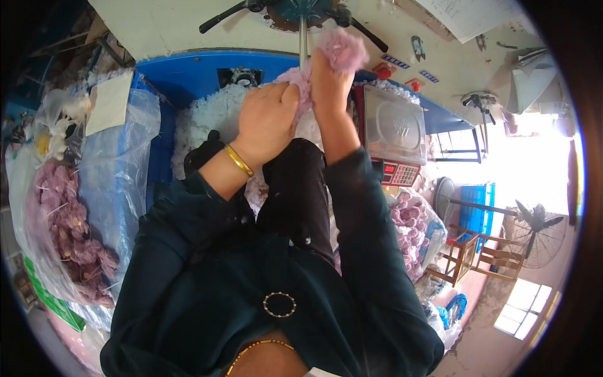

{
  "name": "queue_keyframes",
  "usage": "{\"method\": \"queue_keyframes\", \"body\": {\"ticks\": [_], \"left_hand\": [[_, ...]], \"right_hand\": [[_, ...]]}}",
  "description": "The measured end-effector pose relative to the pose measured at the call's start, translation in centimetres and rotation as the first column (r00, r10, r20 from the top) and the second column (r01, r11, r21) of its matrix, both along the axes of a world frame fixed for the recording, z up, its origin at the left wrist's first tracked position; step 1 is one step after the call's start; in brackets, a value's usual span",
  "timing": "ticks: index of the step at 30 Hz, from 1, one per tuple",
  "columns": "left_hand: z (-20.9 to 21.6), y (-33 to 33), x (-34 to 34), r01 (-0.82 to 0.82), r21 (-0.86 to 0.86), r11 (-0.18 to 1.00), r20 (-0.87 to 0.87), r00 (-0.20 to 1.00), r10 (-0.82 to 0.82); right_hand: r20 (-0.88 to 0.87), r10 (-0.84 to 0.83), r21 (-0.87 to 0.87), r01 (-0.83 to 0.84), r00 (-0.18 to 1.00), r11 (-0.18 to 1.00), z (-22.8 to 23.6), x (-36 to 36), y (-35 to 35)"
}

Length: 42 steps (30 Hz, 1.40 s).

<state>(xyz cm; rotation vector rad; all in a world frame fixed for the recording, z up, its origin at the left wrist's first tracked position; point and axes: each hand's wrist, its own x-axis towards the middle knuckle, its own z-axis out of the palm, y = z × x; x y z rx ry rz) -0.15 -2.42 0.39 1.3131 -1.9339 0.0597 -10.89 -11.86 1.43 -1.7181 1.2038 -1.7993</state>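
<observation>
A slim metal tube [303,44] points toward me from the machine [300,11] at the bench. At its end I grip fluffy pink plush [300,80]. My left hand [267,116], with a gold bangle at the wrist, is closed round this plush. Beside it on the right, my raised right hand [330,88] is closed on a pink plush piece [343,50], whose fluff bulges above the hand and hides most of its fingers. Whether both hands hold one piece or two, I cannot tell.
White fibre stuffing [204,122] fills the blue-edged trough under the bench. A digital scale [394,129] stands right of my arm. Clear bags of pink plush pieces lie left [69,220] and right [408,229]. Small snips [417,48] and red buttons [383,70] are on the bench.
</observation>
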Motion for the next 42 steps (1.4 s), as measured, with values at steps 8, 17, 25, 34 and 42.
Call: {"method": "queue_keyframes", "body": {"ticks": [8,17,25,34,42], "left_hand": [[0.7,0.0,-1.1,-0.109,0.104,0.989,-0.33,0.934,0.138],[-1.4,2.8,0.7,0.0,0.13,0.991,-0.398,0.916,0.053],[-1.5,2.6,1.8,0.496,0.192,0.847,-0.968,0.237,0.081],[-1.7,3.7,-0.6,0.531,0.112,0.84,-0.99,-0.01,0.138],[-0.3,1.7,1.1,0.881,0.028,0.473,-0.804,-0.262,0.535]], "right_hand": [[-0.287,-0.077,0.322,0.171,0.955,0.931,1.2,0.8,-4.4],[-0.072,0.047,0.31,-0.023,0.996,0.95,1.0,-0.4,3.8],[0.491,0.547,0.537,-0.73,0.678,0.423,1.6,-5.8,5.8],[0.439,0.659,0.572,-0.755,0.612,0.32,-0.9,-4.7,8.8],[-0.644,0.56,0.418,-0.373,0.521,0.828,3.7,-5.0,10.7]]}}
